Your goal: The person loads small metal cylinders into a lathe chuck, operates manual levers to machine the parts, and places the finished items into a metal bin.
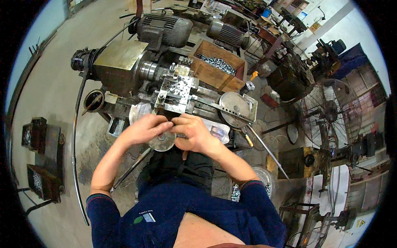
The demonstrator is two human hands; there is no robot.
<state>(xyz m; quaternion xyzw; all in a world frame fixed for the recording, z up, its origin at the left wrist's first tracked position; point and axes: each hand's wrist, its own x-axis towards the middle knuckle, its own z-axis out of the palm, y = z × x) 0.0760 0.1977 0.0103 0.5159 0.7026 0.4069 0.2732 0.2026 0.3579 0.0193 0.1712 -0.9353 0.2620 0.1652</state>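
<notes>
My left hand (145,129) and my right hand (193,133) meet fingertip to fingertip in front of the small lathe-like machine. Both have bent, closed fingers; anything pinched between them is too small or hidden to make out. Just below the fingers lies a round metal handwheel (162,142), partly covered by my hands. Beyond them sits the machine's metal slide (175,91), strewn with shavings. To its left, a steel chuck (149,70) projects from the brass-topped headstock (120,56).
A wooden crate (215,76) of small metal parts stands behind the slide. At right are a round metal disc (235,108), a long rod (271,153) and a large fan (331,113). A motor (164,31) sits at the back.
</notes>
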